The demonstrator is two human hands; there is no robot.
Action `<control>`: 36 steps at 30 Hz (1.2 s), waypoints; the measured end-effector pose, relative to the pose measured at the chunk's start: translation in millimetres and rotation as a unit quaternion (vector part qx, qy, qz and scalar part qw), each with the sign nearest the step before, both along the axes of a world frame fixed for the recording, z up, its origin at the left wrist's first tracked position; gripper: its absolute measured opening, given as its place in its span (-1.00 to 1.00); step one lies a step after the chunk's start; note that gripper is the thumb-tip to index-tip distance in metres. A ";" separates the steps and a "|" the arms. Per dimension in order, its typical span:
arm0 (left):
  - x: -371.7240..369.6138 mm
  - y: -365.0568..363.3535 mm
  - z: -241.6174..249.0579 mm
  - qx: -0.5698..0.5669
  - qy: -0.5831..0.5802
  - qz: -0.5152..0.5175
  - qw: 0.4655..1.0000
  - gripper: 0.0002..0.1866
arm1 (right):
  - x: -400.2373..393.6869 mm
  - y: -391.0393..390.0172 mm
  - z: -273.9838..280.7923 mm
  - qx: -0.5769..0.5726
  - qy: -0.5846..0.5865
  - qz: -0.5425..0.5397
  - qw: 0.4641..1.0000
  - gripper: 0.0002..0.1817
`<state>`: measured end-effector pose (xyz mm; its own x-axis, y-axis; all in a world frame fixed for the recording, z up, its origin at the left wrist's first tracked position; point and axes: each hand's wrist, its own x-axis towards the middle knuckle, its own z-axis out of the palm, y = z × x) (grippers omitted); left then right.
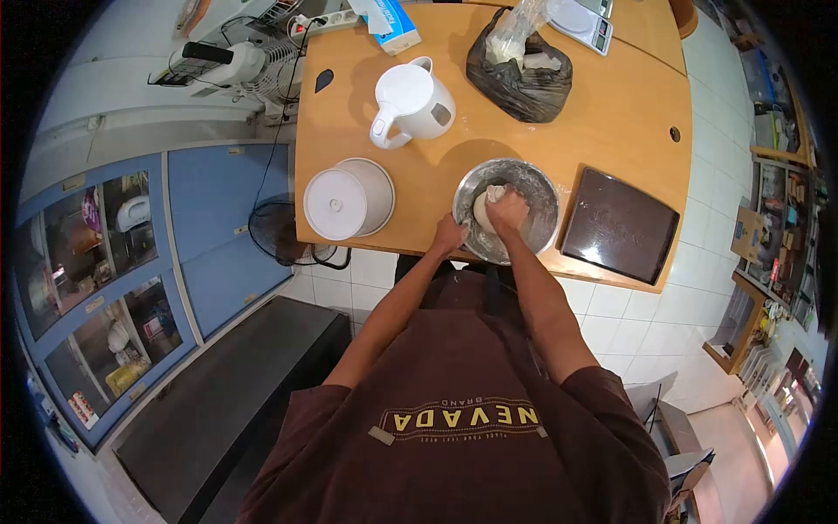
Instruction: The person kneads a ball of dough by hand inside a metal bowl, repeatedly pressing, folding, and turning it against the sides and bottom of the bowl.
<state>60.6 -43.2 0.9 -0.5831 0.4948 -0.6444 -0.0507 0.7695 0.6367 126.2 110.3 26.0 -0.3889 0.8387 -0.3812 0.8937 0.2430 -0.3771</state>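
A metal mixing bowl (547,203) stands near the table's front edge, its inner wall dusted and smeared with flour. In it lies a pale lump of dough (481,210). My right hand (508,212) is inside the bowl, its fingers closed and pressed into the dough, which bulges out beside and beyond the knuckles. At the bowl's left rim is my left hand (449,234), with its fingers curled over the edge; the fingertips are partly hidden.
Left of the bowl stand a white lidded container (337,203) and a white electric kettle (410,96). A dark baking tray (620,225) lies to the right. Farther back are a black plastic bag (524,87), a kitchen scale (583,22) and a blue-and-white box (394,31).
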 end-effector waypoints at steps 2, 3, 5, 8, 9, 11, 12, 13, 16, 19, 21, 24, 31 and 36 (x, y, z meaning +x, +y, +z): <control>0.1 1.9 10.1 0.016 -0.012 0.011 1.000 -0.52 | -1.7 2.5 -2.7 0.017 0.006 0.003 1.000 -0.54; 0.7 0.8 11.0 0.024 -0.018 0.017 0.999 -0.52 | -0.8 2.7 -5.7 0.026 0.009 0.004 1.000 -0.55; 0.9 -0.7 4.8 0.040 -0.010 0.015 0.999 -0.52 | 1.2 5.0 -10.2 0.017 0.023 -0.004 1.000 -0.57; 2.6 -7.6 -26.6 0.020 0.025 0.002 0.999 -0.52 | 15.8 5.5 -10.5 -0.028 0.111 -0.021 0.993 -0.59; 2.3 -8.8 -32.0 0.006 0.041 -0.003 0.999 -0.52 | 23.2 3.3 -9.4 -0.049 0.151 -0.026 0.987 -0.59; -2.4 -0.6 -3.8 -0.008 0.015 -0.002 1.000 -0.54 | 36.8 -4.1 -24.4 -0.012 0.232 -0.011 0.973 -0.55; -4.0 3.1 10.7 -0.015 0.002 -0.001 1.000 -0.54 | 43.2 -7.3 -27.9 0.006 0.272 -0.002 0.962 -0.53; -3.6 3.4 14.8 -0.005 0.006 0.003 1.000 -0.55 | 47.7 -10.0 -16.6 0.005 0.262 0.034 0.964 -0.48; -0.3 4.3 16.4 0.029 0.014 0.016 0.999 -0.56 | 66.0 -13.6 18.5 -0.009 0.225 0.138 0.964 -0.37; -2.5 2.8 11.0 0.029 0.011 0.020 0.999 -0.56 | 74.8 -10.2 37.4 -0.048 0.197 0.212 0.956 -0.32; -4.6 4.2 13.5 -0.018 -0.002 0.001 1.000 -0.54 | 73.6 -5.6 42.6 -0.065 0.203 0.233 0.949 -0.29; 2.0 3.4 17.2 -0.007 0.008 0.031 0.999 -0.54 | 66.2 -10.6 46.1 -0.021 0.126 0.262 0.957 -0.29; 1.9 -7.2 -7.4 0.012 -0.025 0.056 0.998 -0.55 | 37.5 -13.5 22.3 0.092 0.202 0.277 0.935 -0.42; -9.7 -11.9 -9.5 0.033 -0.064 0.072 0.995 -0.56 | 28.3 -22.3 -7.6 0.057 0.201 0.313 0.927 -0.50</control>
